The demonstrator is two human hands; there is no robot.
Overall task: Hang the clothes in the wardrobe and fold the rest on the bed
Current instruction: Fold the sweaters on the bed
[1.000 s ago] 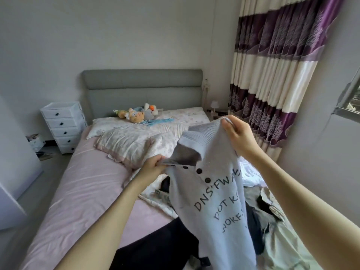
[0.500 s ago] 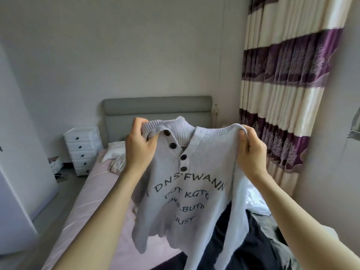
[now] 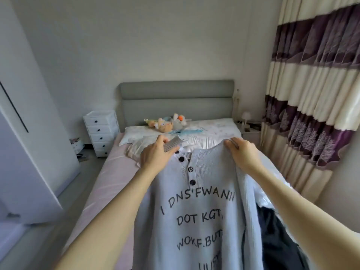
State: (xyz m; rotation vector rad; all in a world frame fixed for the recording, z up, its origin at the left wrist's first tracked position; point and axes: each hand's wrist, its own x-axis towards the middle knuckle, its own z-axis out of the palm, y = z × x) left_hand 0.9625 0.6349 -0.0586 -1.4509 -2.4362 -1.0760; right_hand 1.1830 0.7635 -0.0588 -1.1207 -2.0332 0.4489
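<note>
A pale grey knitted sweater (image 3: 196, 215) with dark buttons and black lettering hangs spread in front of me over the bed (image 3: 109, 182). My left hand (image 3: 155, 154) grips its left shoulder by the collar. My right hand (image 3: 243, 154) grips the right shoulder. The front of the sweater faces me. More clothes, dark and light, lie in a heap (image 3: 272, 230) on the bed's right side, partly hidden behind the sweater. Blue hangers (image 3: 185, 131) lie on the pillows near the headboard.
A white wardrobe door (image 3: 25, 152) stands open at the left. A white drawer unit (image 3: 101, 133) stands beside the grey headboard (image 3: 175, 100). Soft toys (image 3: 167, 122) sit on the pillows. Purple and cream curtains (image 3: 315, 94) hang at the right.
Both hands took the sweater by its shoulders, spread it front-facing, lifted it high, and have now lowered it towards the bed; the view has tipped back down.
</note>
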